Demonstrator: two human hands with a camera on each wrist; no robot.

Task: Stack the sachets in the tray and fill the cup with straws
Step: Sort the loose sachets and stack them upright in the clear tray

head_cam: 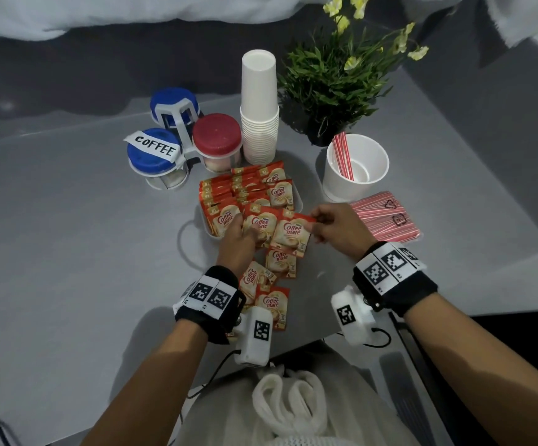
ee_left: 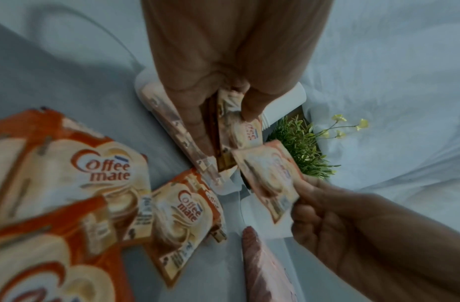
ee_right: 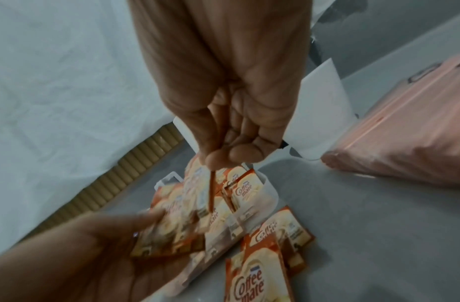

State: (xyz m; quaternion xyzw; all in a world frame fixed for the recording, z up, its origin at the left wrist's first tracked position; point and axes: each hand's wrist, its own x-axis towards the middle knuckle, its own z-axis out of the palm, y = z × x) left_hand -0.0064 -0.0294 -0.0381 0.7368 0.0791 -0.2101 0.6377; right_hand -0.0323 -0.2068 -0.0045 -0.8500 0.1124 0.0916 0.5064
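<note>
A white tray (head_cam: 298, 201) holds rows of orange Coffee mate sachets (head_cam: 254, 188). At its front edge my left hand (head_cam: 243, 228) grips a sachet (head_cam: 259, 224), pinched between thumb and fingers (ee_left: 249, 110) in the left wrist view. My right hand (head_cam: 318, 219) pinches the top corner of another sachet (head_cam: 290, 235) just right of it; in the right wrist view this sachet (ee_right: 212, 192) shows edge-on below the fingertips (ee_right: 216, 161). Three loose sachets (head_cam: 272, 302) lie on the table nearer me. A white cup (head_cam: 336, 185) holds a few red-striped straws (head_cam: 343, 156).
A sealed pack of straws (head_cam: 385, 217) lies right of my right hand. Behind the tray stand a stack of paper cups (head_cam: 259, 107), three lidded jars (head_cam: 155, 156) in a rack and a potted plant (head_cam: 332, 78). The grey table's (head_cam: 68, 236) edge runs near my body.
</note>
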